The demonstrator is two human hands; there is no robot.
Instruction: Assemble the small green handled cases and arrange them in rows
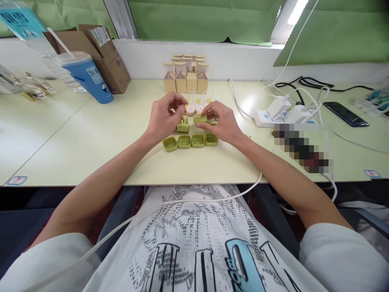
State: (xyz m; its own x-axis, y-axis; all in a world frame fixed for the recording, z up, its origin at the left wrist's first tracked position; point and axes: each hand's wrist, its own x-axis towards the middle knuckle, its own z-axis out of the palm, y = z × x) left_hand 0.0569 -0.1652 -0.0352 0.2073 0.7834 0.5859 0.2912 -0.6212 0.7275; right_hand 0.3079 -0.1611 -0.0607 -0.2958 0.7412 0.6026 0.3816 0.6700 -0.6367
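My right hand (pixel 221 121) holds a small green piece (pixel 199 118) between thumb and fingers, above the table. To its left, my left hand (pixel 165 115) is closed in a pinch, and whatever is at its fingertips is too small to name. Just below those fingertips stands another green piece (pixel 182 127) with pale parts on top. Nearest me is a row of several open, square green cups (pixel 198 141). Beyond my fingers lie round whitish pieces (pixel 190 110) and clear packs with yellow dots (pixel 198 100). My right fingers partly hide more green pieces.
Small open cream boxes (pixel 181 82) stand against the wall. A blue cup (pixel 88 77) and a cardboard carton (pixel 111 67) are at the left. To the right are a power strip (pixel 264 119) with chargers, cables, and a phone (pixel 345 113). A white cable (pixel 209 199) crosses my lap.
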